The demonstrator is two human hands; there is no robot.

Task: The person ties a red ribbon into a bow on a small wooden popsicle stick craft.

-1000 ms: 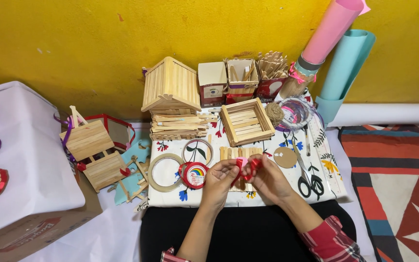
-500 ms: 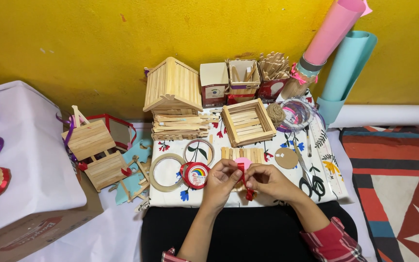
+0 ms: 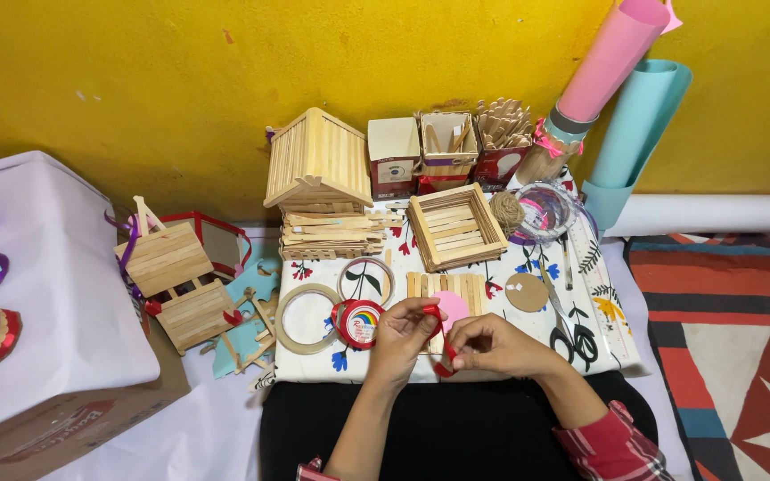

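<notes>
Yellow wall behind, and a floral-patterned bench crowded with craft pieces. From the head view I see my left hand and right hand both pinched shut on a red ribbon at the bench's near edge. Just beside the left hand lies a red tape roll; a stick house stands well behind.

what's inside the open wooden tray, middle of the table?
The tray holds loose flat wooden sticks lying side by side, covering most of its floor. Whatever lies under them is hidden. Both hands, left and right, work a red ribbon nearer the camera.
</notes>
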